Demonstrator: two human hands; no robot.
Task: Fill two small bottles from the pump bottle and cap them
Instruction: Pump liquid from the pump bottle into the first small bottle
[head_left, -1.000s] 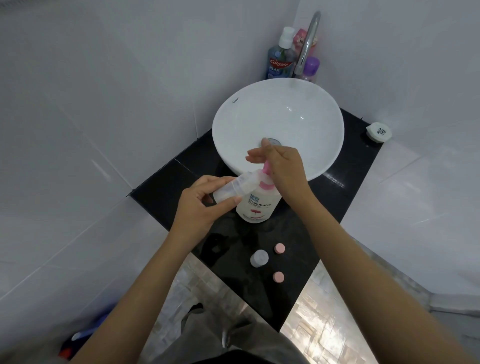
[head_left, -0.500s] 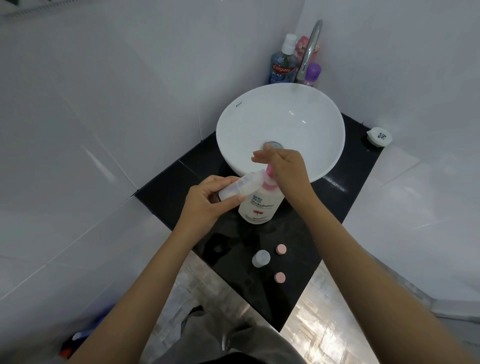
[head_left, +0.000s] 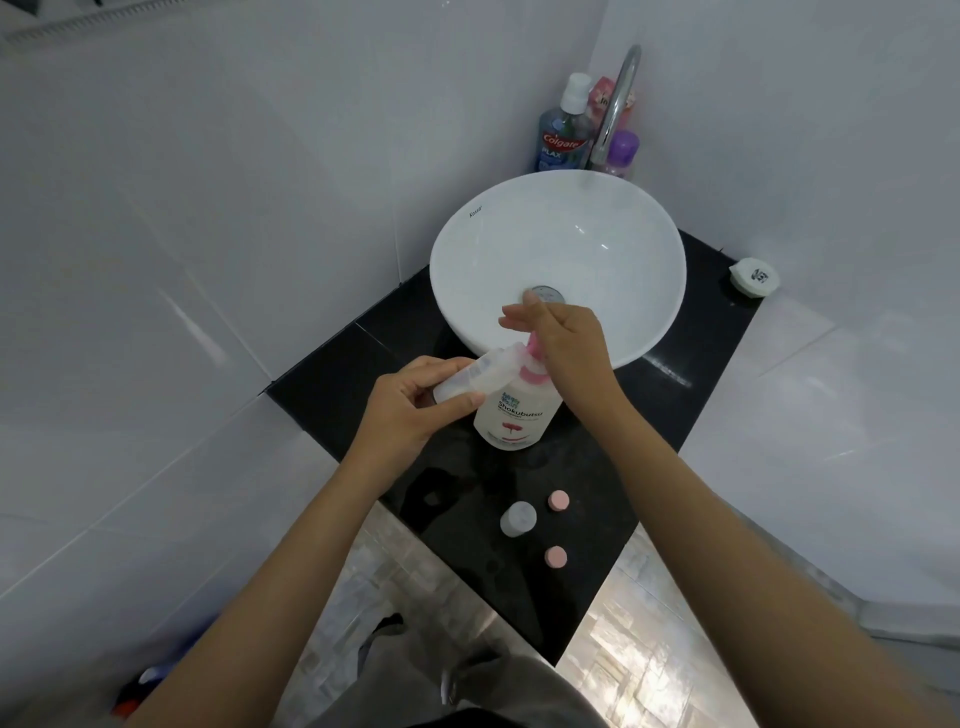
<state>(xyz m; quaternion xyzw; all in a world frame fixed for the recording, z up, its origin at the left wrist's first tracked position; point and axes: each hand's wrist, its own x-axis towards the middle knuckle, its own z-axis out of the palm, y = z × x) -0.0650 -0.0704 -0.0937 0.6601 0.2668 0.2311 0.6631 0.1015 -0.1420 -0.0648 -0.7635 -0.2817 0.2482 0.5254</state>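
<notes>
Pump bottle (head_left: 511, 415), white with pink collar and "Shokubutsu" label, standing mid-frame on black counter (head_left: 332, 364) just below white basin (head_left: 649, 291). Right hand (head_left: 566, 343) pressing down on pump; left hand (head_left: 415, 405) clamped round tilted clear small bottle (head_left: 470, 376) at the nozzle. Second small bottle (head_left: 518, 518) and two pink caps (head_left: 558, 501) lower centre.

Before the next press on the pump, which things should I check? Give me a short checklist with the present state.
1. Small bottle gripped by left hand: ok.
2. Its mouth meets the nozzle: cannot tell, hidden.
3. Right hand on the pump bottle head: ok.
4. Pump bottle upright on counter: ok.
5. Fill level: cannot tell.
6. Two pink caps within reach: ok.
</notes>
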